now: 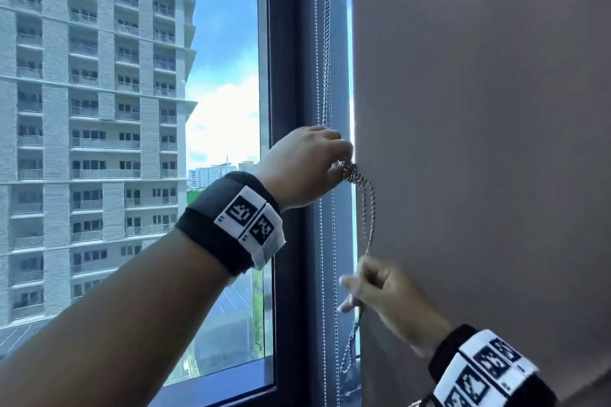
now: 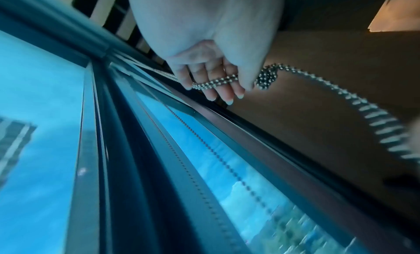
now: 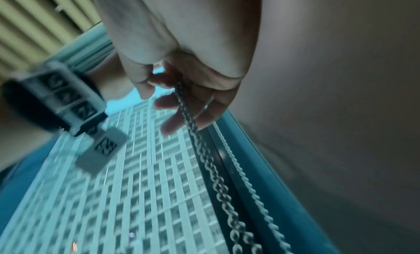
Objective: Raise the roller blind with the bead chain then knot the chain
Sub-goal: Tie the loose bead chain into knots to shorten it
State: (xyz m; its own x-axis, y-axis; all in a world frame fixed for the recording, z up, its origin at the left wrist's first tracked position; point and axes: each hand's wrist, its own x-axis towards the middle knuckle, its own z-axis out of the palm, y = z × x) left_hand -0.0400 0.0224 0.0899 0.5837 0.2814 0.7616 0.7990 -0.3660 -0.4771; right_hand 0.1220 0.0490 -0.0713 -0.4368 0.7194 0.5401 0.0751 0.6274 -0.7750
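Note:
A metal bead chain [image 1: 327, 43] hangs down the dark window frame beside the grey roller blind [image 1: 479, 142]. My left hand [image 1: 344, 158] grips the chain at chest height, right at a tight bunched knot [image 1: 352, 172]. In the left wrist view the chain [image 2: 211, 82] runs across my curled fingers [image 2: 227, 94], with the knot [image 2: 267, 77] just beyond the thumb. Below the knot a doubled loop [image 1: 368, 218] drops to my right hand [image 1: 355, 287], which pinches it. The right wrist view shows both strands [image 3: 204, 150] leaving my right hand [image 3: 172, 96].
A second, thinner chain [image 1: 334, 274] hangs straight down the frame [image 1: 287, 76] just left of my right hand. The bare pane [image 1: 228, 43] on the left looks out on a high-rise building [image 1: 92, 109]. The blind fabric fills the right side.

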